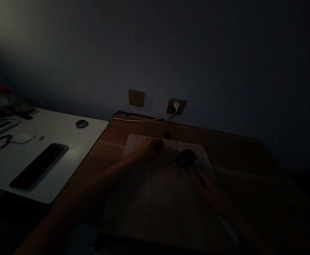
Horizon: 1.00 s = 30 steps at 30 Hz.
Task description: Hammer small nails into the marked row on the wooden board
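The picture is very dark. My left hand [150,148] rests near the far left part of a pale wooden board [155,198], its fingers curled closed; whatever may be inside them is hidden. To its right lies a dark rounded object [186,157], whose kind I cannot make out. Just in front of that object is a small thin yellowish piece [176,170], perhaps metal, too dim to name. My right hand [204,184] lies low over the board's right side, fingers stretched out and a little apart, their tips close to the dark object. I see nothing held in it.
Beneath the board is a brown wooden table [237,170] against the wall. A white table [61,131] adjoins on the left, bearing a phone [40,166], a small round tin or lid [82,123] and a red-topped bottle [5,91]. A white cable [144,120] runs to a wall socket [176,106].
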Tool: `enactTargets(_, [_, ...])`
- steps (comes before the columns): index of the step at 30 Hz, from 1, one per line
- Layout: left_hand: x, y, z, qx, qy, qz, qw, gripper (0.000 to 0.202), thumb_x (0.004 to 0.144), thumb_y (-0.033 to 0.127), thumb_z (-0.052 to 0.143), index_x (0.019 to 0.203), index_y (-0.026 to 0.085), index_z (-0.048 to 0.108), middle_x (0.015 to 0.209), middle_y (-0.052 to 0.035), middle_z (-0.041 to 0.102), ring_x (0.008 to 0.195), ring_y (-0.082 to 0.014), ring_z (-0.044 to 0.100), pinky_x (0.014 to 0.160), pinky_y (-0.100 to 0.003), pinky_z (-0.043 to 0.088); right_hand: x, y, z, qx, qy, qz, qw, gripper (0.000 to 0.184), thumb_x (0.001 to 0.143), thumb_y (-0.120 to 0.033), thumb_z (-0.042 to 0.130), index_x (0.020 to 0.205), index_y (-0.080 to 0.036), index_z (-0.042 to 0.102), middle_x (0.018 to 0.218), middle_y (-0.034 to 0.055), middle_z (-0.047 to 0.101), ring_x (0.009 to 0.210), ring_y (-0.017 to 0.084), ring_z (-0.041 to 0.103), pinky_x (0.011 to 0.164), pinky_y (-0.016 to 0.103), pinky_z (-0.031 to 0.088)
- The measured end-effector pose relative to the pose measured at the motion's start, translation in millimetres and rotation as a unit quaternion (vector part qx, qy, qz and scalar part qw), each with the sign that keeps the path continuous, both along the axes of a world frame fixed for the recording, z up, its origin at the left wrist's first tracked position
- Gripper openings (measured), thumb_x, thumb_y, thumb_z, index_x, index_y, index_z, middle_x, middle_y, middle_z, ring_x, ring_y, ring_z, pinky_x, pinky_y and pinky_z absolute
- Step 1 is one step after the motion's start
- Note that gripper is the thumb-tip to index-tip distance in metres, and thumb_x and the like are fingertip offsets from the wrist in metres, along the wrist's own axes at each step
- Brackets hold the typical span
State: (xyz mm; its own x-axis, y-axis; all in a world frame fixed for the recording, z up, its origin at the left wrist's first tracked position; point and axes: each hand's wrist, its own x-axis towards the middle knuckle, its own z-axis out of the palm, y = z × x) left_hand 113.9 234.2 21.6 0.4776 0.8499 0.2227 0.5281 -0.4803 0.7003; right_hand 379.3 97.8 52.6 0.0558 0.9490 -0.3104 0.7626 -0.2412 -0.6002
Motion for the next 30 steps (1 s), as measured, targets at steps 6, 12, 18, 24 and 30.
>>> enactTargets(6, [0.6,-1.2,-1.8,0.022,-0.012,-0.010,1.000,0.013,0.083,0.012,0.060,0.092,0.016,0.069,0.091,-0.0035,0.071,0.079,-0.0143,0.063,0.072,-0.023,0.047,-10.5,6.6,6.2,0.050,0.011,0.019,0.998,0.060,0.093,-0.064,0.038,0.125,-0.020,0.065,0.120,0.0150,0.074,0.113,0.034,0.069,0.095,0.049,0.053])
enactTargets(12, [1.1,-2.9,2.7,-0.014,-0.016,0.001,1.000,0.019,0.083,0.013,0.060,0.099,0.016,0.069,0.088,-0.0029,0.073,0.078,-0.0151,0.067,0.073,-0.024,0.049,-36.1,35.4,29.7,0.091,0.012,0.083,0.992,0.047,0.096,-0.058,0.039,0.113,-0.023,0.067,0.105,0.0094,0.076,0.096,0.028,0.072,0.081,0.038,0.051])
enactTargets(18, [-0.7,1.4,-3.4,-0.028,-0.019,0.025,0.999,0.059,0.078,0.015,0.070,0.135,0.018,0.056,0.101,-0.0060,0.076,0.084,-0.0185,0.071,0.071,-0.023,0.051,-56.5,59.3,32.2,0.110,-0.020,0.129,0.985,0.034,0.095,-0.049,0.045,0.103,-0.024,0.068,0.094,0.0084,0.075,0.089,0.028,0.071,0.075,0.035,0.046])
enactTargets(24, [-0.2,-2.2,-0.2,-0.053,-0.025,0.013,0.998,0.055,0.083,0.011,0.063,0.136,0.017,0.051,0.097,-0.0052,0.075,0.085,-0.0178,0.070,0.071,-0.024,0.051,-48.0,52.2,37.7,0.104,-0.024,0.114,0.988,0.038,0.094,-0.052,0.045,0.105,-0.024,0.068,0.096,0.0095,0.076,0.089,0.029,0.072,0.076,0.038,0.050])
enactTargets(30, [-3.5,-8.6,8.5,0.034,-0.008,0.014,0.999,0.037,0.083,0.016,0.066,0.118,0.016,0.058,0.112,-0.0090,0.065,0.096,-0.0196,0.065,0.083,-0.031,0.053,-7.8,17.2,32.6,0.071,0.003,0.044,0.996,0.057,0.089,-0.066,0.044,0.118,-0.023,0.067,0.121,0.0129,0.075,0.111,0.033,0.070,0.095,0.046,0.054])
